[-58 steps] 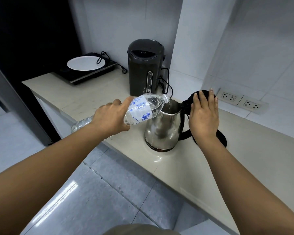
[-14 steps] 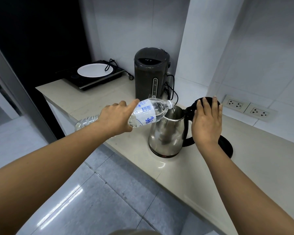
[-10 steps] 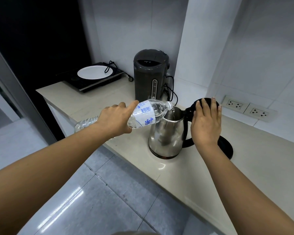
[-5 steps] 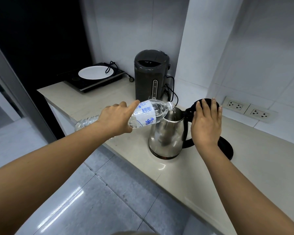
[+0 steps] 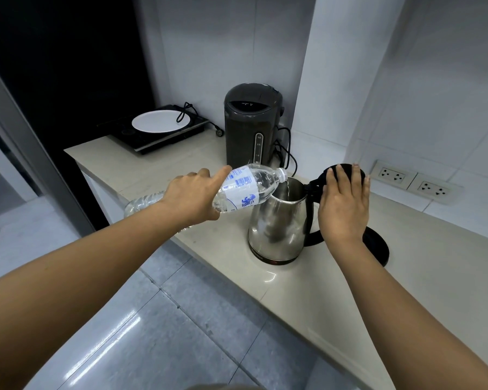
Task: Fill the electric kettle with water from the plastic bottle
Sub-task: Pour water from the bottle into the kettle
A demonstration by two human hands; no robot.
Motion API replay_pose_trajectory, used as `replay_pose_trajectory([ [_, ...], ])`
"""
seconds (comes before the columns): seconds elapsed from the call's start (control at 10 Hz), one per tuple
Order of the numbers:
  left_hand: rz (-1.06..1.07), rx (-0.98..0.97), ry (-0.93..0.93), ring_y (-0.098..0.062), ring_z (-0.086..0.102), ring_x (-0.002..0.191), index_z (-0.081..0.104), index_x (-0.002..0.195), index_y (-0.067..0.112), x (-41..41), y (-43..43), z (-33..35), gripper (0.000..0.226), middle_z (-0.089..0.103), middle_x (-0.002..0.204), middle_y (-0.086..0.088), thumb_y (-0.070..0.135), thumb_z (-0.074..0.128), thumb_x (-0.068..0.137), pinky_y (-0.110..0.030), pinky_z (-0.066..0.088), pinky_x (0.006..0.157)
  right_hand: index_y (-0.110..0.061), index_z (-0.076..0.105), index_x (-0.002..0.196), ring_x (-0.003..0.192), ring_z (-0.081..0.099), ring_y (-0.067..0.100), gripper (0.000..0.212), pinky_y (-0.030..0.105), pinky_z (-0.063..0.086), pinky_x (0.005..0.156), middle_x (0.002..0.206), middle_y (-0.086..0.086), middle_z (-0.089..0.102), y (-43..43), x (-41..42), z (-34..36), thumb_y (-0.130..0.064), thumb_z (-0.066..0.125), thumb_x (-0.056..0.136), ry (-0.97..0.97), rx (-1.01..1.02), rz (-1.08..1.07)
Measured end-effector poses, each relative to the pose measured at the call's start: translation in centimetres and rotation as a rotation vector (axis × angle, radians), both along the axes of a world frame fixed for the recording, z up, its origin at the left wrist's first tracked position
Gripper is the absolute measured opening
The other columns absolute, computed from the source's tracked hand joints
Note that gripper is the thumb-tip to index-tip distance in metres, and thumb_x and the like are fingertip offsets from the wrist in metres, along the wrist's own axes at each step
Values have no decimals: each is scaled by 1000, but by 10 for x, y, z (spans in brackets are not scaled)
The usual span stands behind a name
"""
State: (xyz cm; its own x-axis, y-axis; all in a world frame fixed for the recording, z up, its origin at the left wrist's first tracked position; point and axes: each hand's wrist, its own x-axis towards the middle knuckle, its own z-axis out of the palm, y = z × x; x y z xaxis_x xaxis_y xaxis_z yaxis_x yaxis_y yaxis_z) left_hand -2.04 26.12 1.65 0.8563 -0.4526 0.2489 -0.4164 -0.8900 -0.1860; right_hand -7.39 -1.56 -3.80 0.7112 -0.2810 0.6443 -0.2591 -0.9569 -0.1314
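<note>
A left hand [image 5: 190, 199] gripped a clear plastic bottle [image 5: 238, 190] tipped almost flat, its mouth over the open top of a steel kettle [image 5: 278, 226] as a thin stream of water ran in. The kettle stood near the counter's [image 5: 335, 291] front edge. The right hand [image 5: 344, 209], fingers spread flat, rested against the raised black lid [image 5: 320, 180].

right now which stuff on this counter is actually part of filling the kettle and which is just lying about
In use:
- plastic bottle, tipped, held in the left hand, pouring
- electric kettle, open
- kettle lid, held back by the right hand
- kettle base, beside the kettle

Lying about:
- dark water dispenser
- white plate on the induction hob
- wall sockets
</note>
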Motion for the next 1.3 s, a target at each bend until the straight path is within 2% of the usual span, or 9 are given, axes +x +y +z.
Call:
replay_pose_trajectory([
  [0.5,-1,1,4,-31,60,87,18,141,32,0,0,-2,90,57,108,-9,44,73,71,-36,46,65,-5,47,137,146,19,32,40,46,6,121,146,11,45,0,-1,2,-17,40,99,10,12,-2],
  [1.3,7,2,2,-31,60,89,19,142,32,-2,-2,0,89,57,108,-9,43,73,72,-34,40,63,-5,48,138,146,18,31,41,45,4,121,146,11,45,-1,-1,1,-18,40,100,18,-1,-10],
])
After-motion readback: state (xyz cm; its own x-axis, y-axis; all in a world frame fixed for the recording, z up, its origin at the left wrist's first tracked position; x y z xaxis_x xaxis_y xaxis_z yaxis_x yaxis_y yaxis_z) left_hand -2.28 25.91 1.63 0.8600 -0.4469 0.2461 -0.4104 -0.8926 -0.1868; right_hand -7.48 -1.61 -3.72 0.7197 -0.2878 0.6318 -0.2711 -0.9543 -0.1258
